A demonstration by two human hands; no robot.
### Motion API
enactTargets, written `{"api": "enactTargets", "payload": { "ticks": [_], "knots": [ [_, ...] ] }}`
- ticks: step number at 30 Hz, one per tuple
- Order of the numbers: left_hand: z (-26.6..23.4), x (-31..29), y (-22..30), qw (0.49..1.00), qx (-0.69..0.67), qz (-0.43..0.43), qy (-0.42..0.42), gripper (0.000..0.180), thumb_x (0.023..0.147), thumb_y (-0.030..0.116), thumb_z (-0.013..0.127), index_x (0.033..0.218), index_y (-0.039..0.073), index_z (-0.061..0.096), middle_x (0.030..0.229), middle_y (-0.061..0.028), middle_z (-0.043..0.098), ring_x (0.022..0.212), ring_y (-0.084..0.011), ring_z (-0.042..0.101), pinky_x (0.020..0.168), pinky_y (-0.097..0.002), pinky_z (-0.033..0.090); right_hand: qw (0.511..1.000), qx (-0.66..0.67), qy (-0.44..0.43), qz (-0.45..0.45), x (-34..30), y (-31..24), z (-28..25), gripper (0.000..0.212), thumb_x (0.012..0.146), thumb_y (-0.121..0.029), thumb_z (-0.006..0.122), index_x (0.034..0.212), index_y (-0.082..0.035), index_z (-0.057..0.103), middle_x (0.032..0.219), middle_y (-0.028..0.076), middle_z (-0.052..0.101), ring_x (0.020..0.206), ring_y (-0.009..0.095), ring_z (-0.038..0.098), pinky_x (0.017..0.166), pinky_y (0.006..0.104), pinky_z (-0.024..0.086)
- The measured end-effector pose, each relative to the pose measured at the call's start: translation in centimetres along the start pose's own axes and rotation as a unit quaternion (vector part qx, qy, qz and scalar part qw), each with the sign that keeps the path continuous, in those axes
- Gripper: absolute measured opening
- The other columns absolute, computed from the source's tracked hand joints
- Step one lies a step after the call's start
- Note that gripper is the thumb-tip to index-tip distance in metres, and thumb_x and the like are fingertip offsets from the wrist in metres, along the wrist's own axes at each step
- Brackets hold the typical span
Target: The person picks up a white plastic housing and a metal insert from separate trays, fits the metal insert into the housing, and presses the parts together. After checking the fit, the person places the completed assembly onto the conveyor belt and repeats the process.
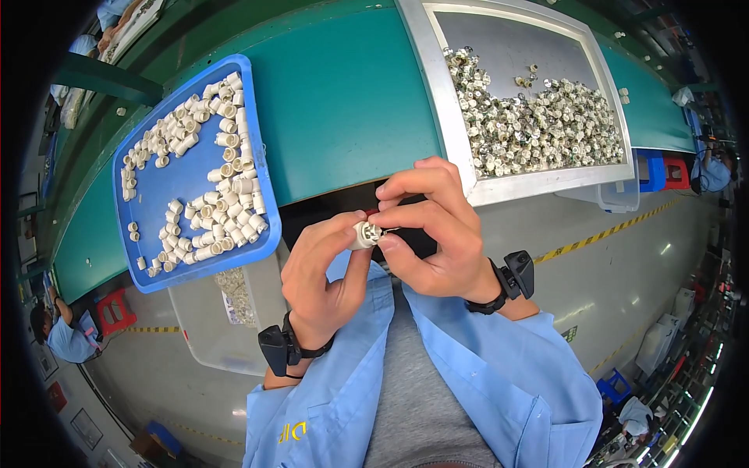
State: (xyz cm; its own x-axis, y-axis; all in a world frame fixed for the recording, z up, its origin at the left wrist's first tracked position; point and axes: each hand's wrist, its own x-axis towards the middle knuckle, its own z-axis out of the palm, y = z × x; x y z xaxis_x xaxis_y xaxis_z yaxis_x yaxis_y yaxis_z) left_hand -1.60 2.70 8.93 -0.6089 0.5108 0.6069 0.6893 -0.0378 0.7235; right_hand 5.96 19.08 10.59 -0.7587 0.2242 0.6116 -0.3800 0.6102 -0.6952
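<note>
In front of my chest, my left hand (318, 269) is closed round a small white cylindrical socket body (361, 236). The socket's open end faces right, with pale and metallic parts (374, 232) showing in it. My right hand (441, 238) is closed in a pinch at that open end, its thumb and fingertips against the socket. A thin metal piece sticks out by the right fingertips, too small to make out fully. Both hands are held up just off the near edge of the green table (343, 109).
On the left, a blue tray (269, 222) carries many white cylindrical sockets. A metal-framed tray (546, 185) at the right holds a heap of small metal-and-white inserts. Below the blue tray stands a clear plastic bin (203, 331). Co-workers sit at far left and far right.
</note>
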Motion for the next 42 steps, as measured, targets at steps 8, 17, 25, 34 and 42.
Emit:
{"api": "enactTargets", "payload": {
  "ticks": [8,17,25,34,42],
  "knots": [
    [-0.2,0.6,0.1,0.999,0.0,0.038,-0.015,0.043,0.073,-0.012,0.078,0.111,-0.002,0.06,0.104,-0.0219,0.071,0.089,-0.033,0.072,0.073,-0.0358,0.059,0.999,0.035,0.01,-0.022,-0.1,0.8,-0.1,0.019,0.077,-0.005,0.071,0.096,-0.004,0.072,0.1,0.012,0.07,0.081,0.02,0.066,0.102,0.0492,0.037],
    [-0.5,1.1,-0.2,0.992,0.072,0.094,-0.04,0.043,0.071,-0.01,0.079,0.109,-0.001,0.062,0.106,-0.0205,0.071,0.087,-0.0332,0.071,0.071,-0.0366,0.059,0.994,0.105,-0.016,-0.01,-0.2,1.9,-0.1,0.021,0.077,0.0,0.068,0.097,-0.003,0.073,0.101,0.015,0.074,0.083,0.022,0.07,0.103,0.0519,0.036],
    [0.5,-1.5,-1.9,0.996,0.023,-0.044,-0.073,0.036,0.074,-0.009,0.077,0.105,-0.001,0.06,0.1,-0.0173,0.07,0.083,-0.0286,0.07,0.07,-0.0333,0.057,0.995,0.07,-0.039,0.054,-2.8,3.2,1.4,0.029,0.073,-0.007,0.072,0.102,-0.003,0.071,0.103,0.014,0.073,0.087,0.025,0.07,0.101,0.0494,0.039],
    [1.3,-6.8,-4.1,0.848,-0.277,-0.448,-0.062,0.026,0.087,-0.005,0.072,0.098,0.002,0.049,0.091,-0.0091,0.066,0.085,-0.0111,0.064,0.079,-0.0267,0.052,0.983,0.021,-0.164,0.085,-6.0,5.0,3.1,0.035,0.071,-0.013,0.075,0.103,-0.003,0.069,0.102,0.01,0.071,0.088,0.028,0.067,0.093,0.0433,0.045],
    [2.3,-6.2,-5.2,0.748,-0.423,-0.509,-0.047,0.012,0.095,0.003,0.064,0.1,0.001,0.053,0.1,-0.0112,0.069,0.088,-0.0113,0.064,0.078,-0.0254,0.051,0.979,0.011,-0.183,0.088,-7.7,7.3,4.9,0.04,0.074,-0.011,0.075,0.112,-0.003,0.067,0.107,0.012,0.068,0.096,0.027,0.065,0.09,0.0399,0.048]
  ]
}}
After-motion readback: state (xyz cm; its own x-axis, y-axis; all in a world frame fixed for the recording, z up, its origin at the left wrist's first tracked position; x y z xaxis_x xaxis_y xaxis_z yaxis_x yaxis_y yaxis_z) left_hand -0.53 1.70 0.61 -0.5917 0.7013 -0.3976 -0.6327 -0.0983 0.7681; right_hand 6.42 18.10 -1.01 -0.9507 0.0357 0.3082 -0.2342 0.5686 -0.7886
